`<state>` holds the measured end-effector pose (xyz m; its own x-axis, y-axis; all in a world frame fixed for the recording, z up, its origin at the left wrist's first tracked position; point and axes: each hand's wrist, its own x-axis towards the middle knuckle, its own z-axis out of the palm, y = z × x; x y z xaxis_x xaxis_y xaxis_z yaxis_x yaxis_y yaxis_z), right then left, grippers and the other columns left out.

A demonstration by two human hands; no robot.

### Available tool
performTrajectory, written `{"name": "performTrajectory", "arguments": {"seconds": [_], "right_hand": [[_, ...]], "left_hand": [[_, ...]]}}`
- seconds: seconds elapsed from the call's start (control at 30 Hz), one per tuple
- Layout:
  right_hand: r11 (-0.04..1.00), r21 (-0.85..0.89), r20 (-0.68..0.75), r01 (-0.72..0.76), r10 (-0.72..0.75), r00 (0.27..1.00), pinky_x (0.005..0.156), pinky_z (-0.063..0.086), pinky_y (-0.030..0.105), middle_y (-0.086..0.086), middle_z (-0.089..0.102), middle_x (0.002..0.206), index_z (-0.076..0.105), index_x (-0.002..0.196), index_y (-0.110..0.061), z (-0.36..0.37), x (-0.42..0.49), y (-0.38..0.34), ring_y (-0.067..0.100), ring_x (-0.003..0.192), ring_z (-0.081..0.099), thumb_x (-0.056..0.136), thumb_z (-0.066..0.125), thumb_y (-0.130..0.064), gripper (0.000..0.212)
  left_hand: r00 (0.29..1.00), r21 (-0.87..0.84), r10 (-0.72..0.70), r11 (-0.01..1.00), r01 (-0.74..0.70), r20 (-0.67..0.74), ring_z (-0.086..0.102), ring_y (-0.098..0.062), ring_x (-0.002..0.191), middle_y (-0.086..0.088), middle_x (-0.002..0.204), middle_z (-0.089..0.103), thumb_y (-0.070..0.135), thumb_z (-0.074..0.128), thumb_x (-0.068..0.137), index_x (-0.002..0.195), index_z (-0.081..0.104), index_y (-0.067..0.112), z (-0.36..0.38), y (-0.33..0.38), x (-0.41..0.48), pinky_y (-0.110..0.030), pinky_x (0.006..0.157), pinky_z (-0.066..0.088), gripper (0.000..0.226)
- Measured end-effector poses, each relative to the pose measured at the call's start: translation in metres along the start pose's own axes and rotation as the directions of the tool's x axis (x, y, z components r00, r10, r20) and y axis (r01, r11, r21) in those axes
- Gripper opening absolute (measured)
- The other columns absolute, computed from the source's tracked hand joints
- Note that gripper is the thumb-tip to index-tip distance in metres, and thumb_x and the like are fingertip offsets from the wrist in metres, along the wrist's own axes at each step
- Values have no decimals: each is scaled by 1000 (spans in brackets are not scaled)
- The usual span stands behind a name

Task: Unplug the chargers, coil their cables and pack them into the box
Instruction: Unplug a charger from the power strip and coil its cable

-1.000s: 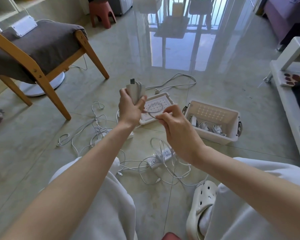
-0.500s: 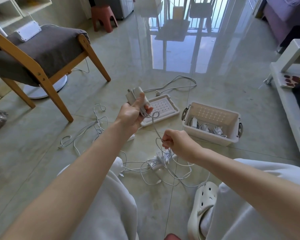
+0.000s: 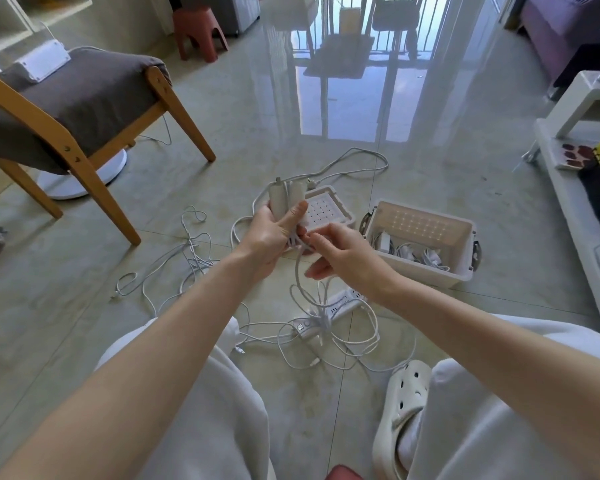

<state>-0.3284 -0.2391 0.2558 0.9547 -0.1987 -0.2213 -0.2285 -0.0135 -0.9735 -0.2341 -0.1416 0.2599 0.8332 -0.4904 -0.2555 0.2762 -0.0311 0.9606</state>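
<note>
Gripping small white plastic charger brick [image 3: 278, 199] in curled fingers [image 3: 296, 213] of left hand [image 3: 269, 237] above floor [image 3: 291, 116], pinching its thin white cable [image 3: 297, 271] just below with right hand [image 3: 343, 259], left of open white plastic box [image 3: 426, 273]; judged light, limp, springy, so best coiled from brick end.

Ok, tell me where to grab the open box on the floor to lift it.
Grip the box by the dark handles on its short ends, left handle and right handle, one hand coming in from outside each end. It is open-topped with chargers inside, so probably keep it level. First free the left hand, holding a charger, and the right hand, pinching its cable.
</note>
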Motion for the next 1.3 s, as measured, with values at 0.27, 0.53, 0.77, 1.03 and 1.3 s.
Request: {"name": "performTrajectory", "arguments": {"seconds": [0.27,0.53,0.77,1.03,1.3], "right_hand": [[945,99,-137,-313,324,936,44,52,21,7,66,53,49,70,-6,-17,6,-2,17,45,64,93,35,-12,27],[403,-889,-234,-217,8,972,83,40,34,11,45,118,35,124,-5,-17,-1,15,25,107,46,92,46,-44,51],[605,-716,337,348,-138,931,73,42,28,-8,64,73,56,98,-19,-11,-9,14,10,63,54,102,26,-32,34],[525,-761,372,381,-128,919,57,30,19,-7,49,62,53,78,-19,-29,1,15,1,55,42,100,32,-36,34],[322,-879,336,353,-108,936,69,40,26,-10,56,69,57,72,-19,-42,10,15,11,69,55,93,33,-53,46]], "left_hand": [[952,186,256,956,-225,-165,53,-7,52,-4,81,49,11,60,91,110,35,5,6,3,-5,-15,44,43,32],[991,160,131,978,-134,29,55,-13,50,-7,79,52,15,63,89,111,38,4,8,-4,-11,-26,51,51,35],[997,7,60,998,-60,-40,49,-16,57,-7,74,49,15,59,91,112,42,1,1,2,-6,-20,47,48,30],[941,-127,-118,978,166,316,53,-13,69,-10,91,62,58,77,49,126,45,-2,-22,19,-10,-19,57,51,102],[801,347,-319,926,149,507,50,-20,65,-17,91,55,54,39,88,124,47,14,-34,24,-24,-21,43,38,55]]}}
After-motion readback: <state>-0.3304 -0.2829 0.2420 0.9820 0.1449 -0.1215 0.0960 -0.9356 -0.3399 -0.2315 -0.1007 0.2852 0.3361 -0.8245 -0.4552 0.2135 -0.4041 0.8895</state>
